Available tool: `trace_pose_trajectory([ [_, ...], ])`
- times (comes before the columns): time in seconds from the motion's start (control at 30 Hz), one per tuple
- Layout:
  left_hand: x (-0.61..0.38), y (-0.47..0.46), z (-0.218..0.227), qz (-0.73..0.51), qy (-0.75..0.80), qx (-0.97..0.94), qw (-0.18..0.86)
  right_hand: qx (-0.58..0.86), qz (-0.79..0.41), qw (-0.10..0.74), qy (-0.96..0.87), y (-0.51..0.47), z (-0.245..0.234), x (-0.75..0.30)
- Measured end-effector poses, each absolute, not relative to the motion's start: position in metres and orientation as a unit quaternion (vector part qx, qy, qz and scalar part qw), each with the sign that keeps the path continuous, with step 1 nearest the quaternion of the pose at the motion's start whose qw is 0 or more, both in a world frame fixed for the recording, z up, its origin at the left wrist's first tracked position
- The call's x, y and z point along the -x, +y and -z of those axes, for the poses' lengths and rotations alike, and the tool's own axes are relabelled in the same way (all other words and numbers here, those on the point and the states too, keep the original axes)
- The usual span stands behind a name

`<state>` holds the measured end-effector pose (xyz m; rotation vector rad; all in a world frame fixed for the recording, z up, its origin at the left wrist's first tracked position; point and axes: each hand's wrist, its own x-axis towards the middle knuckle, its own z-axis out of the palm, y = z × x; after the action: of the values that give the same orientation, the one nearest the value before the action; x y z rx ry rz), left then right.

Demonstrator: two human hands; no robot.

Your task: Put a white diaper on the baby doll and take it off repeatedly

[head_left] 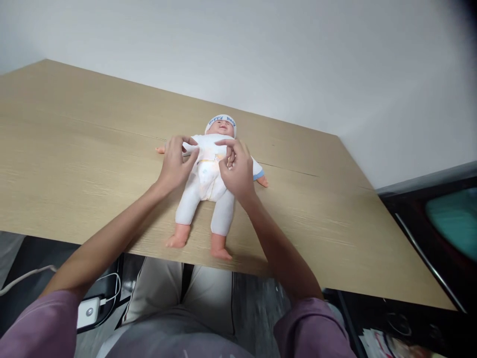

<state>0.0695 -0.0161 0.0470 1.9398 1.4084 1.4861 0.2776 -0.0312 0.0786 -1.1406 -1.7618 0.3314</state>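
Open worktop (pixel 74 149) stretches wide left and right of the baby doll (pixel 206 186), the only obstacle, lying mid-surface under the left hand (pixel 175 166) and right hand (pixel 236 174). The wall (pixel 261 59) closes the far edge.

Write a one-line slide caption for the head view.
Left hand and right hand pinch the white suit of a doll lying face-up on a wooden table.

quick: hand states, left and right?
Left hand: fingers closed, pinching the white-suited plastic baby doll at the chest.
Right hand: fingers closed, pinching the same doll's chest.
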Motion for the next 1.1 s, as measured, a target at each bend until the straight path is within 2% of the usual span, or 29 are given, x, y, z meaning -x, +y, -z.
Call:
trace_pose_trajectory([
  [0.13,-0.068,-0.084,-0.065,-0.402,0.432,-0.793,0.152,0.391,-0.189,0.47,-0.768,-0.106,-0.078,-0.289],
  [0.23,-0.06,-0.109,-0.052,-0.27,0.406,-0.854,0.179,0.367,-0.24,0.376,-0.816,-0.145,-0.057,-0.304],
  [0.3,-0.056,-0.108,-0.038,-0.243,0.429,-0.849,0.192,0.409,-0.216,0.33,-0.823,-0.152,-0.04,-0.314],
  [0.43,-0.058,-0.092,-0.024,-0.287,0.488,-0.795,0.218,0.526,-0.112,0.323,-0.779,-0.139,-0.016,-0.323],
  [0.57,-0.066,-0.081,-0.025,-0.271,0.489,-0.802,0.21,0.556,-0.062,0.305,-0.771,-0.124,-0.012,-0.312],
  [0.77,-0.066,-0.066,-0.018,-0.275,0.463,-0.824,0.176,0.558,-0.083,0.31,-0.765,-0.11,-0.011,-0.298],
  [0.93,-0.062,-0.052,-0.014,-0.327,0.418,-0.826,0.189,0.54,-0.091,0.338,-0.766,-0.102,-0.011,-0.3],
  [1.1,-0.063,-0.051,-0.017,-0.327,0.412,-0.823,0.214,0.539,-0.125,0.34,-0.761,-0.096,-0.01,-0.302],
])
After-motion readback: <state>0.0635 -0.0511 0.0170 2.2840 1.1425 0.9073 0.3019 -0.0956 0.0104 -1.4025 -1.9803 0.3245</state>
